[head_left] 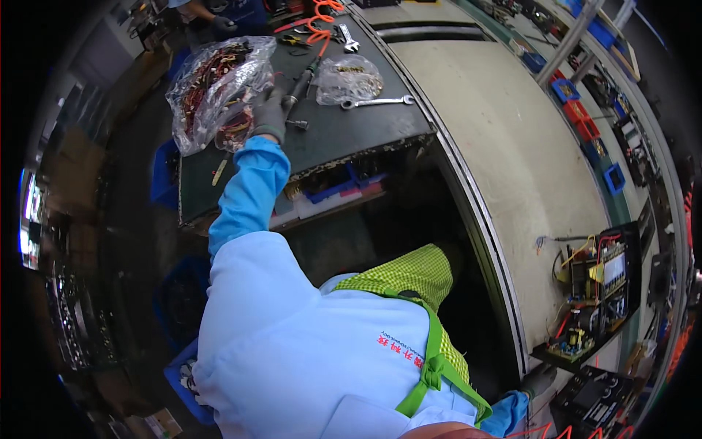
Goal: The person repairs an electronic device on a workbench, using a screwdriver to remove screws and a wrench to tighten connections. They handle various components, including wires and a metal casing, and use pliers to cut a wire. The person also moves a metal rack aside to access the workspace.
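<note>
My left hand (270,115), in a grey glove, reaches over the dark bench at the right edge of a clear plastic bag (219,84) full of red and dark wires. Motion smears its fingers, so I cannot tell whether they grip the bag. Just right of it lies a pneumatic screwdriver (301,86) on an orange coiled hose (319,22). Down at the lower right, my right hand (540,380), also gloved, is by the near corner of an open electronics unit (596,293) with boards and coloured wires. Its fingers are mostly hidden.
Another clear bag (349,79) of small parts, a combination wrench (377,102) and an adjustable wrench (349,39) lie on the bench (322,146). A pale conveyor (497,139) runs along the right, with red and blue bins (581,119) beyond. A co-worker's gloved hand (223,24) shows at the far left.
</note>
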Motion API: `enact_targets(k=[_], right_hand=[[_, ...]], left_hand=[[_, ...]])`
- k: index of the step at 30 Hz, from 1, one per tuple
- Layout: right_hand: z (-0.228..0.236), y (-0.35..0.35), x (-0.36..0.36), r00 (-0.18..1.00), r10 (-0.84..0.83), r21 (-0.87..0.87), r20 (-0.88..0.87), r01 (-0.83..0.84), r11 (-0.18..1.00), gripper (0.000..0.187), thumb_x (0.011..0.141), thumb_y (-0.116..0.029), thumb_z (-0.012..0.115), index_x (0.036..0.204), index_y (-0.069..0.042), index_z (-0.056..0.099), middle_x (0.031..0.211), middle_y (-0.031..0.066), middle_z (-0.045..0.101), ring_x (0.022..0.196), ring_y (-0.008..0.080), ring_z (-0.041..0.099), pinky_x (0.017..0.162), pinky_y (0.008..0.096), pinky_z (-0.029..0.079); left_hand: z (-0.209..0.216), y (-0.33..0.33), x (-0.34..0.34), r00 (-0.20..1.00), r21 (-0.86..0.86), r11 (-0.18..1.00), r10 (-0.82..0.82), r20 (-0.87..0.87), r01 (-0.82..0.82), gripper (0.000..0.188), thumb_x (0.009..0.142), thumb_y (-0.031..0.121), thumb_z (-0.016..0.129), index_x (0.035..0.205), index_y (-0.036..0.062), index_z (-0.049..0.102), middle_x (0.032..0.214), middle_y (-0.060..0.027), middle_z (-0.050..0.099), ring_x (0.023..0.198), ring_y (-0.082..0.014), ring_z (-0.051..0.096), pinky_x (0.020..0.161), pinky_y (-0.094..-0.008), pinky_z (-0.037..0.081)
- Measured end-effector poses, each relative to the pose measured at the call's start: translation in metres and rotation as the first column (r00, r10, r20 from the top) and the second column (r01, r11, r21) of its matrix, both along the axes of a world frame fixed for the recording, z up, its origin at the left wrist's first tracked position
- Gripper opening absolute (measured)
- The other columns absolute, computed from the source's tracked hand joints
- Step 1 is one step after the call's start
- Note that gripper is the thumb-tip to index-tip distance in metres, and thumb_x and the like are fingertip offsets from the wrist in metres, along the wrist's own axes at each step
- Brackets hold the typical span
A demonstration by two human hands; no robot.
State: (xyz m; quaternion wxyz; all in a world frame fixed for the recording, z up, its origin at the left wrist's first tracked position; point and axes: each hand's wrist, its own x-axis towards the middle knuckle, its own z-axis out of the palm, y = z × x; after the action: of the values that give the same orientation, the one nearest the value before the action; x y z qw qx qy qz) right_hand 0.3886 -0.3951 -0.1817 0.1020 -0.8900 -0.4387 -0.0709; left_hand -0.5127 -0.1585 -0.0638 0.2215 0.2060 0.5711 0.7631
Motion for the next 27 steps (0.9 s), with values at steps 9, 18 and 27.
enact_targets(k=[9, 18, 27], right_hand=[[-0.011, -0.024, 0.014, 0.993, 0.064, 0.004, 0.097, -0.065, 0.998, 0.050, 0.092, -0.034, 0.046, 0.127, 0.001, 0.054, 0.129, 0.0222, 0.054, 0.121, 0.0371, 0.048, 0.104, 0.0419, 0.037], [0.038, 0.002, -0.014, 0.957, -0.123, -0.029, -0.262, 0.120, 0.992, 0.047, 0.081, -0.036, 0.058, 0.117, -0.006, 0.059, 0.122, 0.0198, 0.057, 0.114, 0.0379, 0.052, 0.100, 0.0427, 0.041], [0.053, -0.010, -0.008, 0.908, -0.377, -0.220, -0.185, 0.335, 0.916, 0.081, 0.079, -0.058, 0.059, 0.138, -0.005, 0.044, 0.144, 0.0200, 0.039, 0.135, 0.0344, 0.035, 0.111, 0.0403, 0.029]], left_hand=[[0.005, 0.095, -0.002, 0.932, -0.188, 0.963, -0.241, -0.270, 0.194, 0.025, 0.090, 0.017, 0.062, 0.112, 0.0069, 0.059, 0.079, -0.0008, 0.062, 0.061, -0.0078, 0.054, 0.053, -0.0228, 0.045], [-0.033, 0.241, -0.068, 0.441, -0.371, 0.918, -0.279, -0.853, -0.139, 0.040, 0.093, 0.033, 0.057, 0.117, 0.0005, 0.060, 0.110, -0.0159, 0.064, 0.099, -0.0268, 0.060, 0.084, -0.0386, 0.047], [-0.019, 0.181, 0.347, -0.001, -0.121, 0.774, -0.153, -0.988, 0.622, 0.020, 0.079, 0.009, 0.069, 0.096, 0.0051, 0.060, 0.114, -0.0201, 0.058, 0.114, -0.0362, 0.052, 0.099, -0.0457, 0.042]])
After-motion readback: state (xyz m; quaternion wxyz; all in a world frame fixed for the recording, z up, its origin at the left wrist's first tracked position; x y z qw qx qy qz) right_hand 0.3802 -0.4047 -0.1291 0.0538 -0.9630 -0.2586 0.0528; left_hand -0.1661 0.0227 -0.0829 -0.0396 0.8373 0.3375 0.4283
